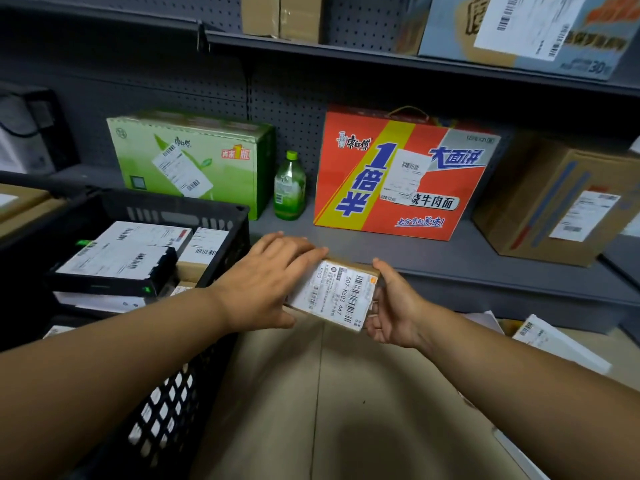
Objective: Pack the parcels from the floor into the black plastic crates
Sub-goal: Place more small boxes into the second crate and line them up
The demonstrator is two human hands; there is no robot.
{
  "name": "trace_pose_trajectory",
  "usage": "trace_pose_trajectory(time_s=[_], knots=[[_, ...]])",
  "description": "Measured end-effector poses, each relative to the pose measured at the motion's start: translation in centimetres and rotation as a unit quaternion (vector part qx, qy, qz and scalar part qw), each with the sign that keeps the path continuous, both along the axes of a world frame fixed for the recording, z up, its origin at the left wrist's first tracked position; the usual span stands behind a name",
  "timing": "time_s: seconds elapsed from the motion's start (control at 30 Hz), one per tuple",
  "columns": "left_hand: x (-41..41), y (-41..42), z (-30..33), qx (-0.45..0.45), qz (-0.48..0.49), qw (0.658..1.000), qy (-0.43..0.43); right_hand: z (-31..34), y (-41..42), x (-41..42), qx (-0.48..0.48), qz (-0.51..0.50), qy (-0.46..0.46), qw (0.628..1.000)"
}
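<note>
Black lattice crate (221,258); brown parcel (332,294) with white barcoded label; green carton (194,157); green bottle (289,188); red-and-yellow box (401,174) with blue lettering; grey pegboard shelf (450,251).

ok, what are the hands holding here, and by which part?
A small brown cardboard parcel with a white label: left hand lies over its left end, right hand grips its right end.
</note>
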State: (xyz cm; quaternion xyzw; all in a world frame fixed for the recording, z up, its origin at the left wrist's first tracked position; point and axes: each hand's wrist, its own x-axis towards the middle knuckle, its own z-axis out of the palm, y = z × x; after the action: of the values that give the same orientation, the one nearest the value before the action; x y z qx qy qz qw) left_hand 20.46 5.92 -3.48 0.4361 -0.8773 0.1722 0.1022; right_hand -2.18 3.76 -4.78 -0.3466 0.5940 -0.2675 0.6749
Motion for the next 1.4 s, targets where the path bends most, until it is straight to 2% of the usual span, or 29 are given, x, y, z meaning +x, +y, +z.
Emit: trace_pose_trajectory(time_s=[0.17, 0.3, 0.37, 0.43, 0.53, 0.63, 0.8, 0.93, 1.1, 1.2, 1.27, 1.33, 1.4], knots=[[-0.4, 0.1, 0.4, -0.021, -0.024, 0.999, -0.006, -0.4, -0.5, 0.7, 0.004, 0.039, -0.007, 0.999], [1.1, 0.1, 1.2, -0.009, 0.037, 0.999, 0.007, 0.5, -1.2, 2.1, -0.119, 0.027, -0.006, 0.992], [2.3, 0.1, 1.6, -0.002, 0.078, 0.997, 0.026, 1.7, -1.3, 3.6, -0.181, 0.079, -0.043, 0.979], [3.7, 0.4, 2.2, 0.003, 0.105, 0.994, 0.029, 2.8, -1.6, 5.4, -0.230, 0.130, -0.021, 0.964], [6.2, 0.8, 3.8, 0.021, 0.104, 0.994, 0.037, 3.8, -2.3, 8.1, -0.268, 0.130, 0.012, 0.955], [9.5, 1.6, 6.0, 0.088, 0.081, 0.991, 0.052, 4.6, -2.9, 10.9, -0.285, 0.123, 0.001, 0.951], [15.3, 3.4, 8.5, 0.055, 0.033, 0.996, -0.068, 6.2, -3.3, 17.4, -0.315, 0.157, 0.004, 0.936], [19.4, 4.2, 9.2, 0.075, 0.069, 0.983, -0.154, 7.0, -2.9, 23.2, -0.327, 0.222, 0.040, 0.918], [23.8, 6.6, 6.9, 0.143, 0.106, 0.964, -0.196, 4.9, -2.3, 27.7, -0.308, 0.322, 0.105, 0.889], [25.1, 7.8, 4.2, 0.085, 0.065, 0.978, -0.179, 2.9, -1.8, 28.9, -0.281, 0.389, 0.151, 0.864], [26.0, 7.8, 1.5, 0.111, 0.053, 0.981, -0.152, 1.8, -2.0, 29.1, -0.261, 0.439, 0.174, 0.842], [26.2, 7.8, -1.1, 0.173, 0.054, 0.975, -0.125, 1.1, -2.5, 29.1, -0.286, 0.422, 0.197, 0.838], [25.9, 7.6, -3.4, 0.266, 0.045, 0.958, -0.101, 0.4, -3.3, 29.0, -0.351, 0.344, 0.230, 0.840]])
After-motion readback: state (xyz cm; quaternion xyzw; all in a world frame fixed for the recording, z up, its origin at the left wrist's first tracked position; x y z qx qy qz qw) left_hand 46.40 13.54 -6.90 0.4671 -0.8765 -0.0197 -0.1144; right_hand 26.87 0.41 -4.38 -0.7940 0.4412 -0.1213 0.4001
